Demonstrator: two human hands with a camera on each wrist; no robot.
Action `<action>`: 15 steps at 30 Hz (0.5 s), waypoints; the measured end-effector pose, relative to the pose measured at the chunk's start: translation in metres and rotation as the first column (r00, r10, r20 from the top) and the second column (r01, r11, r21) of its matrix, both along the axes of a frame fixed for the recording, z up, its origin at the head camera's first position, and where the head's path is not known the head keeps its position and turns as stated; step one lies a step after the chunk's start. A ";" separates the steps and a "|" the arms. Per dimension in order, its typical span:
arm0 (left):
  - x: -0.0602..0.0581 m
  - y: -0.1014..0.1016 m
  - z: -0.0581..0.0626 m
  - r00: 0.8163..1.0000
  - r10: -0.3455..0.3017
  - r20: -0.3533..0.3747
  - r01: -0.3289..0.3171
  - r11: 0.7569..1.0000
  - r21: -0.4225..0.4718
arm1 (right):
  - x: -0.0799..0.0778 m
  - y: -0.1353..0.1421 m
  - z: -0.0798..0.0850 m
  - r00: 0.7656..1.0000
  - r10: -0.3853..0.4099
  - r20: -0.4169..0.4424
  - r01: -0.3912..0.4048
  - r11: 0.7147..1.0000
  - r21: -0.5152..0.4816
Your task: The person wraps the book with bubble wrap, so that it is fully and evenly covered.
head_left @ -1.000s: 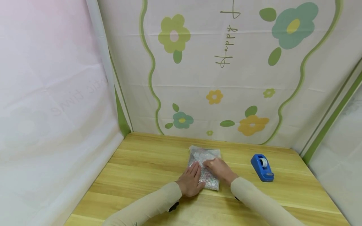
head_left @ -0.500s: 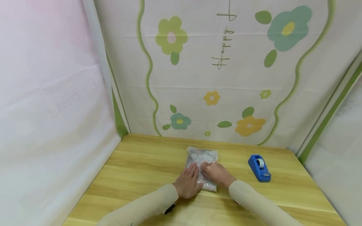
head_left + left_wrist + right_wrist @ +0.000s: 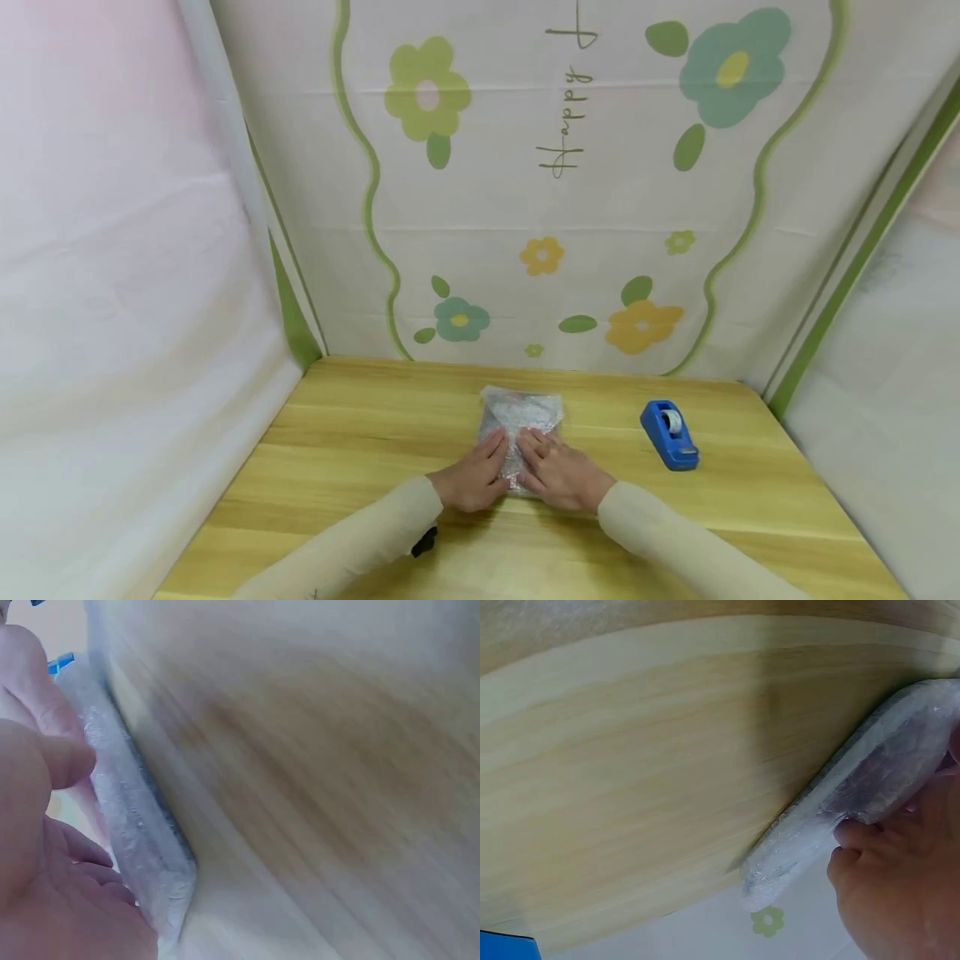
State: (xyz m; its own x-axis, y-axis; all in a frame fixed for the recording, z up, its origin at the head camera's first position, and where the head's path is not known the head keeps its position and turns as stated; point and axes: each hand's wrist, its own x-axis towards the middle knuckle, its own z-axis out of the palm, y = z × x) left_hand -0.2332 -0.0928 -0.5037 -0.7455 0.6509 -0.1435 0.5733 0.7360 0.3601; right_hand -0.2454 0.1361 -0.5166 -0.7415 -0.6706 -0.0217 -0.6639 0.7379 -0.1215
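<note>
Fingers (image 3: 491, 442) of both hands lie loosely straight on a bubble-wrapped package (image 3: 525, 410), the left hand (image 3: 471, 477) along its left side, the right hand (image 3: 564, 477) over its right, fingertips near each other across a narrow strip of wrap. The package sits flat toward the back of a wooden table (image 3: 360, 425), its far edge near the table's back edge; wood stretches away to its left and toward the person. Its long axis runs away from the person, one short end facing the back. The thumbs angle inward, and forearms in pale sleeves (image 3: 367, 537) slant in from both lower corners. To the right, well apart from the package, stands a blue tape dispenser (image 3: 663, 433). Behind the table hangs a flowered cloth (image 3: 465, 200).
</note>
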 end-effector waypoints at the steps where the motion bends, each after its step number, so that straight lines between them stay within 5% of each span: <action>1: 0.001 -0.002 0.000 1.000 0.001 -0.002 -0.001 1.000 -0.004 | 0.001 -0.001 0.000 1.000 -0.003 0.008 0.003 1.000 0.008; 15: -0.011 0.006 0.004 0.987 -0.037 -0.155 0.010 0.985 -0.172 | 0.004 -0.002 -0.001 0.999 -0.028 0.036 0.027 0.999 0.040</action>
State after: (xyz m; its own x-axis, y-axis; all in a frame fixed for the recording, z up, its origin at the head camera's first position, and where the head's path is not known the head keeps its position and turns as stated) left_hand -0.2445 -0.0869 -0.4999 -0.7521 0.6448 -0.1363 0.6306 0.7642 0.1352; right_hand -0.2411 0.1343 -0.5173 -0.7579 -0.6480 -0.0755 -0.6388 0.7606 -0.1156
